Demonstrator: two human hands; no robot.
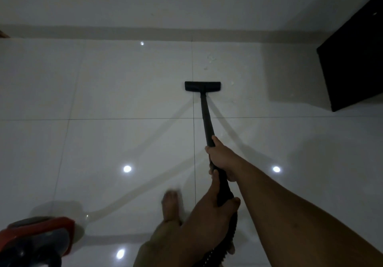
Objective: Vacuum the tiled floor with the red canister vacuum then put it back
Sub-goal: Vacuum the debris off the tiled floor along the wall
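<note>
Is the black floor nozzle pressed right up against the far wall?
No, the floor nozzle sits out on the tiled floor, with a stretch of bare tile between it and the wall.

Vac (pixel 39 237): red shell, dark grey top. Wand (pixel 206 117) + head (pixel 202 86): black. Floor (pixel 103 142): glossy white tiles, thin dark grout grid. Cabinet (pixel 356 59): black. Wall (pixel 145 1): white.

One red vacuum (pixel 39 237), lower left of the wand (pixel 206 119). One black wand, ending in one floor head (pixel 202 86). Two hands on the wand: right hand (pixel 220 159) above left hand (pixel 209 210). One bare foot (pixel 171 206) left of the wand. One dark cabinet (pixel 354 59), far right. Four light reflections on the floor (pixel 103 142).
</note>
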